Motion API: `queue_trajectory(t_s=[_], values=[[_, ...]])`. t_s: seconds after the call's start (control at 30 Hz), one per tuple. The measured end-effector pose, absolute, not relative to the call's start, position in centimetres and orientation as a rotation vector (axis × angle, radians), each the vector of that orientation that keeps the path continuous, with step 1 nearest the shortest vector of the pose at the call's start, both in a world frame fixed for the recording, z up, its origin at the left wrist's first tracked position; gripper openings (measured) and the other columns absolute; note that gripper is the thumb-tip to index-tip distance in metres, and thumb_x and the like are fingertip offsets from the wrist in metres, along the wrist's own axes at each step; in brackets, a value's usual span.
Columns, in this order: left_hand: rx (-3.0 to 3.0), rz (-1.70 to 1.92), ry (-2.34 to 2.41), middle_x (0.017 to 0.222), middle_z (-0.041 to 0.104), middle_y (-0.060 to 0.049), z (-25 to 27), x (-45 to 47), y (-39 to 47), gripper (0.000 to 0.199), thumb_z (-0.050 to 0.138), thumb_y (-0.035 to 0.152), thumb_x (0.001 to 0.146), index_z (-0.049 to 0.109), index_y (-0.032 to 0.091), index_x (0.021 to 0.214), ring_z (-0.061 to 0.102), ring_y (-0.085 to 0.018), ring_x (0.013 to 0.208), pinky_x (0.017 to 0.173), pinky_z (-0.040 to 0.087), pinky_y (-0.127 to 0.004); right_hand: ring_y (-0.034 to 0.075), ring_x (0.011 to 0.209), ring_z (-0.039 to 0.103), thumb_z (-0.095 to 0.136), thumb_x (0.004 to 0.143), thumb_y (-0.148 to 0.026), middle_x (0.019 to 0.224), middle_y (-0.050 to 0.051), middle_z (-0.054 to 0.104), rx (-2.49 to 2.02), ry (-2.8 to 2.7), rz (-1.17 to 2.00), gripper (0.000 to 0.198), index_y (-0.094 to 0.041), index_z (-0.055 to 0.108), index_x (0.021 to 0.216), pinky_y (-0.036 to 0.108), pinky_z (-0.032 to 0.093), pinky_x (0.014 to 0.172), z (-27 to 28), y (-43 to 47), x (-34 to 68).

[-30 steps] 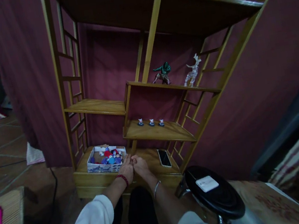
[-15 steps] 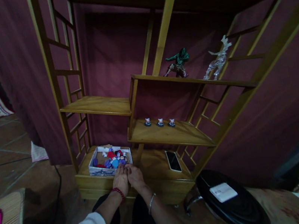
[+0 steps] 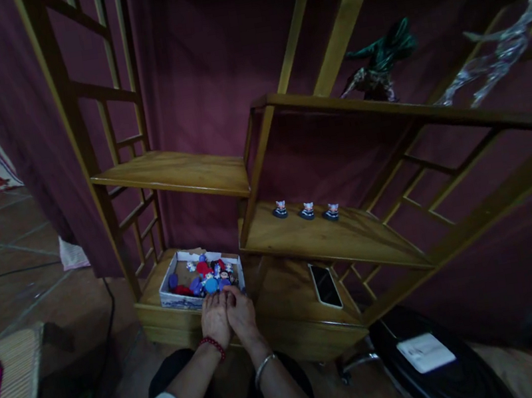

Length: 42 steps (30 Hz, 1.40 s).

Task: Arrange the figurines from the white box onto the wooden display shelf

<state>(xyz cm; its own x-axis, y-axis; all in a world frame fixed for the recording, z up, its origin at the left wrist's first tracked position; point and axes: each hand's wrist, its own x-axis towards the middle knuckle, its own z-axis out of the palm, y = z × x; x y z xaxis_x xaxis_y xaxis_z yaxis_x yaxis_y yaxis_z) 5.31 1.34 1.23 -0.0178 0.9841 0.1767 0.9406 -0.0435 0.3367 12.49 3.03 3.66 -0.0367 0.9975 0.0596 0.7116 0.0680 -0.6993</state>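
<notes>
My left hand (image 3: pixel 215 319), with a red bead bracelet on the wrist, meets my right hand (image 3: pixel 241 312) at the near edge of an open cardboard box (image 3: pixel 177 300). Both hands are closed, their fingers curled in against each other. Whatever lies between the fingers, if anything, is hidden by the backs of the hands. A silver bangle circles my right wrist. Inside the box, just beyond my fingertips, lies a jumble of small figurines and round pieces in red, blue, purple and white, among them a blue disc (image 3: pixel 211 286).
Three small figurines (image 3: pixel 307 211) stand in a row on the middle shelf (image 3: pixel 292 238). A phone (image 3: pixel 326 285) lies on the lower board. Above are a green-topped figure (image 3: pixel 378 63) and a clear deer-like figure (image 3: pixel 499 48). A black stool (image 3: pixel 456 381) is at lower right.
My view has shifted closer, so the upper figures and the stool sit farther right and larger. Both hands stay together at the box's front edge, with little visible change.
</notes>
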Motion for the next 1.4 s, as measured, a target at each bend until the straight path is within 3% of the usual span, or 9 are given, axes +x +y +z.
queue_trajectory(t_s=[0.17, 0.73, 1.03, 1.4], values=[[2.028, 0.552, 2.155, 0.102, 0.058, -0.009, 2.4, 5.6, 2.0, 0.033, 0.029, 0.013, 0.083, 0.049, 0.014, 0.110, 0.051, -0.018, 0.097, 0.088, 0.036, -0.033, 0.011, 0.080, 0.060, 0.034, 0.082, -0.018, 0.090, 0.000, 0.066, -1.650, -1.816, 0.687, 0.030, -0.023, 0.060, 0.098, 0.018, 0.043, 0.072, 3.1, 4.7, 12.7], [1.911, 0.314, 2.167, 0.107, 0.053, -0.010, 2.7, 5.7, 6.2, 0.032, 0.027, 0.024, 0.086, 0.048, 0.020, 0.110, 0.052, -0.021, 0.096, 0.071, 0.045, -0.031, 0.013, 0.081, 0.060, 0.034, 0.084, -0.022, 0.092, 0.002, 0.066, -1.762, -1.956, 0.641, 0.031, -0.025, 0.058, 0.102, 0.021, 0.042, 0.070, 2.1, 8.7, 12.9], [1.868, 0.143, 2.103, 0.090, 0.063, -0.014, 2.7, 3.6, 7.4, 0.038, 0.023, 0.030, 0.085, 0.055, 0.015, 0.100, 0.059, -0.024, 0.087, 0.072, 0.045, -0.036, 0.012, 0.081, 0.061, 0.035, 0.082, -0.016, 0.091, 0.001, 0.066, -1.693, -2.020, 0.650, 0.032, -0.025, 0.060, 0.101, 0.018, 0.042, 0.071, 0.5, 9.2, 12.7], [1.800, 0.228, 2.125, 0.094, 0.064, -0.013, 1.7, 2.4, 8.5, 0.036, 0.029, 0.032, 0.081, 0.056, 0.017, 0.099, 0.059, -0.026, 0.089, 0.072, 0.045, -0.037, 0.015, 0.088, 0.060, 0.039, 0.083, -0.022, 0.099, 0.003, 0.064, -1.674, -2.080, 0.641, 0.029, -0.024, 0.058, 0.105, 0.021, 0.043, 0.076, 0.7, 9.8, 12.2]])
